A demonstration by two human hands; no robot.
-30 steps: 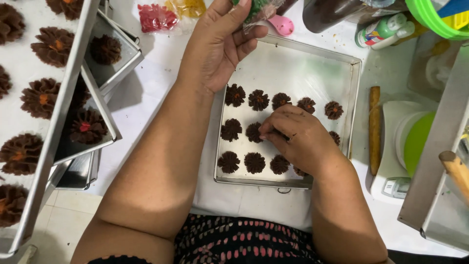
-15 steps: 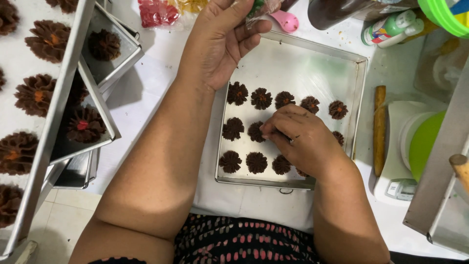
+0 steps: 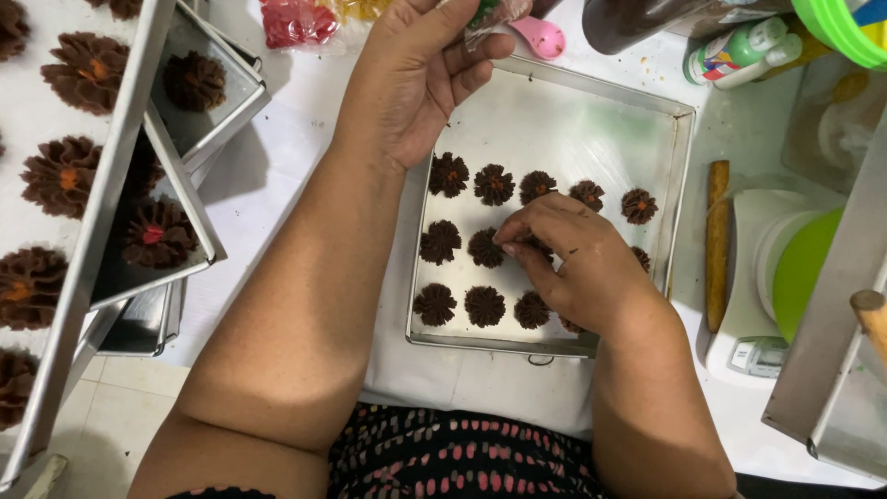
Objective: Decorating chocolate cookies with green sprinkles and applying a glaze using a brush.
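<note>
**Fingertips down on the middle row of chocolate cookies**

Your right hand (image 3: 573, 263) lay over the metal baking tray (image 3: 591, 102), knuckles up, with its fingers drawn together and the tips pinched down at one chocolate flower cookie (image 3: 484, 248) in the middle row. Whether something small sat between those fingertips could not be told; the hand covered it. The same hand hid part of the cookies to the right in that row and in the near row.

Your left hand (image 3: 420, 79) reached past the far left corner of the tray. Its fingers were curled loosely and its thumb and forefinger pinched a small clear bag (image 3: 494, 14) with green and red bits in it, at the top edge of the view. A pink plastic scoop (image 3: 545, 37) lay just beside that bag.

The tray sat on the white table (image 3: 277, 157) straight ahead of you. It held a far row of five cookies, the leftmost being the top-left cookie (image 3: 449, 174), then the middle row, then a near row starting with the bottom-left cookie (image 3: 434, 304). The far half of the tray was bare metal.

To your left, a tilted tray (image 3: 139, 185) leaned on stacked ones, carrying bigger chocolate cookies with orange or red centres. To your right stood a kitchen scale (image 3: 753, 351), with a brown stick (image 3: 718, 240) lying between it and the tray. A red packet (image 3: 296, 23) lay at the far side of the table.
</note>
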